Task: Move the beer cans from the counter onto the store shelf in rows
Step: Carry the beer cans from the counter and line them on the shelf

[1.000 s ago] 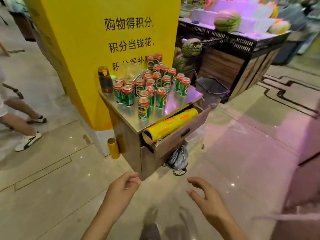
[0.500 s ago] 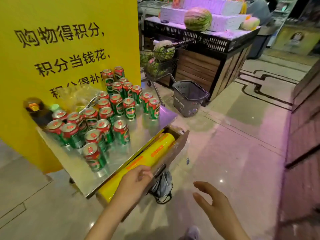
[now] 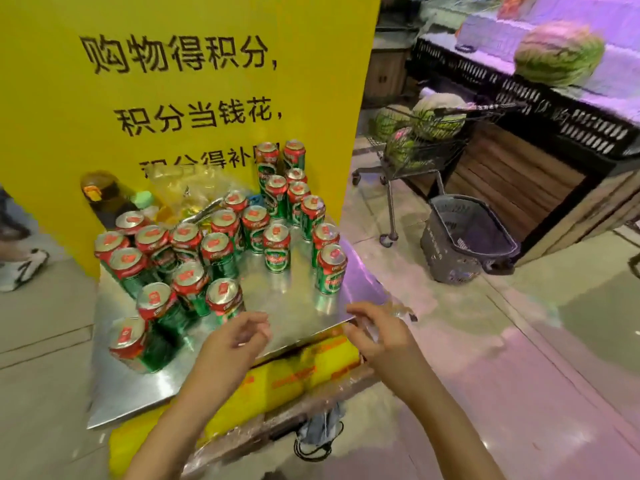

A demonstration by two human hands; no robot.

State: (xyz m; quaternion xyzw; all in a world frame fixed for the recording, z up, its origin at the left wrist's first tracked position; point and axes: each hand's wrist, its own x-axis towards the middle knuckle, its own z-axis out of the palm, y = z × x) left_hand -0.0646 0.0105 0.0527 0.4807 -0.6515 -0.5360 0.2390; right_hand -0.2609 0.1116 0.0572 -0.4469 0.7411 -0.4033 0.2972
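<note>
Several green beer cans with red tops (image 3: 221, 251) stand in a loose cluster on a steel counter (image 3: 301, 299) against a yellow pillar. My left hand (image 3: 232, 344) hovers over the counter's front edge, fingers loosely curled and empty, just short of the nearest can (image 3: 225, 301). My right hand (image 3: 377, 332) floats at the counter's right front corner, fingers relaxed, holding nothing, a little below the rightmost can (image 3: 330, 270). No store shelf shows in the head view.
A yellow roll of film (image 3: 294, 375) lies in the open drawer under the counter. A brown bottle (image 3: 104, 199) stands at the back left. A grey basket (image 3: 464, 240) and a cart of watermelons (image 3: 415, 143) stand on the floor to the right.
I have come closer to the counter. Both hands rose from below the drawer up to the counter's front edge.
</note>
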